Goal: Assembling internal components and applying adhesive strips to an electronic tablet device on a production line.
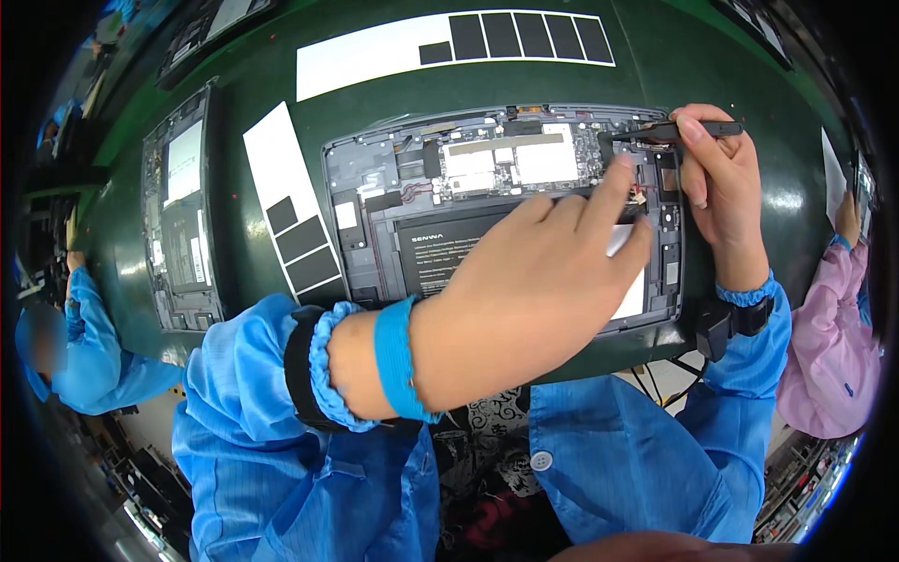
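An opened tablet-like device [670, 272] lies in front of me with its circuit board [548, 161] and black battery [440, 245] exposed. My left hand [534, 272] reaches across the battery, palm down. Its fingers are apart, the index finger stretched to the board's right part, and it holds nothing that I can see. At the upper right corner my right hand [726, 178] grips black tweezers [719, 128]. Their tips point left over the board, close to a small dark patch [606, 150] and just above my left index fingertip. Whether the tips pinch anything is too small to tell.
A white sheet with black rectangular stickers [375, 61] lies beyond the device. Another such sheet [281, 159] lies to its left. Further left on the green table [749, 84] is a second opened device [183, 234]. Co-workers in blue [103, 347] and pink [829, 347] sleeves are at both sides.
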Demonstrator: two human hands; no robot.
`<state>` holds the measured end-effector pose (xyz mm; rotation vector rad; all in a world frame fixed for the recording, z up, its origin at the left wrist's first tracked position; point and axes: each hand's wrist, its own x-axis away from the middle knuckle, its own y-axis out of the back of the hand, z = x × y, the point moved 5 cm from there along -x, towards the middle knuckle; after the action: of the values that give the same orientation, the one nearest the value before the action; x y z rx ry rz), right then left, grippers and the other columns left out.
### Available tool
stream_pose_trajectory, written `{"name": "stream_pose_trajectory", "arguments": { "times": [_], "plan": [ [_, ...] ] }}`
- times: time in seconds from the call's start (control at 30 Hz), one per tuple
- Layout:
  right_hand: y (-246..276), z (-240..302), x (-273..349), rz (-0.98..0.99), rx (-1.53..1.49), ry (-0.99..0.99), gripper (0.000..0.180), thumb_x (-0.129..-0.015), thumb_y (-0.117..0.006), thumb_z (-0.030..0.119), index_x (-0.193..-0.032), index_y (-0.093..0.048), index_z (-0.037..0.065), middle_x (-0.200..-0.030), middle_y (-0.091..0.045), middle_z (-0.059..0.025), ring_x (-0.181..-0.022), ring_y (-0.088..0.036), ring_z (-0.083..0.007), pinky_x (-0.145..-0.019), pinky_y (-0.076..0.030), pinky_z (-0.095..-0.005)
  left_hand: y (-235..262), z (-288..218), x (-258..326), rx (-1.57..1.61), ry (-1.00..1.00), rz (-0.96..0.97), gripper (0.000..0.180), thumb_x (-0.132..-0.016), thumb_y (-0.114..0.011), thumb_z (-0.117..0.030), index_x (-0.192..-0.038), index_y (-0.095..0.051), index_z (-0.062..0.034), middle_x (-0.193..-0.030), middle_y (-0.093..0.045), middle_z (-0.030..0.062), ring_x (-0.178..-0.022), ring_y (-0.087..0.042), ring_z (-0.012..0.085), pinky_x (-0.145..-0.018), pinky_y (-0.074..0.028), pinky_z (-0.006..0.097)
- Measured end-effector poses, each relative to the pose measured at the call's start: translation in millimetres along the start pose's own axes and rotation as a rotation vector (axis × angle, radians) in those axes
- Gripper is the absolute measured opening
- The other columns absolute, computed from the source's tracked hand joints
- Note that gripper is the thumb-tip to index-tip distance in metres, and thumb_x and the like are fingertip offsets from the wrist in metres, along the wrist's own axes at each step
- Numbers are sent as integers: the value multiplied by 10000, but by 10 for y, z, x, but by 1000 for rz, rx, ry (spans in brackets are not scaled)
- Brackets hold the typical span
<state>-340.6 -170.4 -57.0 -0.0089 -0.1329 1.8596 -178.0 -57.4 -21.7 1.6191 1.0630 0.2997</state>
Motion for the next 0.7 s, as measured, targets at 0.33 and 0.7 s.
{"name": "stream_pose_trajectory", "arguments": {
  "times": [0.33, 0.7],
  "plan": [
    [-28, -24, -19, -38, 4, 30, 189, -878, -627, 106, -995, -601, -40, -545, -541, -2, -389, -423, -39, -375, -287, -185, -6, 12, 11, -64, 80, 126, 597, -735, -698, -301, -1200, -531, 36, -1301, -427, 338, -793, -557, 201, -701, -467, 287],
    [-73, 24, -49, -35, -44, 103, 182, -878, -636, 112, -991, -602, -26, -663, -590, -41, -423, -470, -65, -368, -318, -194, 4, 17, -4, -90, 130, 139, 684, -732, -706, -351, -1301, -476, -49, -1330, -373, 356, -757, -625, 304, -662, -522, 361]
  ]
}}
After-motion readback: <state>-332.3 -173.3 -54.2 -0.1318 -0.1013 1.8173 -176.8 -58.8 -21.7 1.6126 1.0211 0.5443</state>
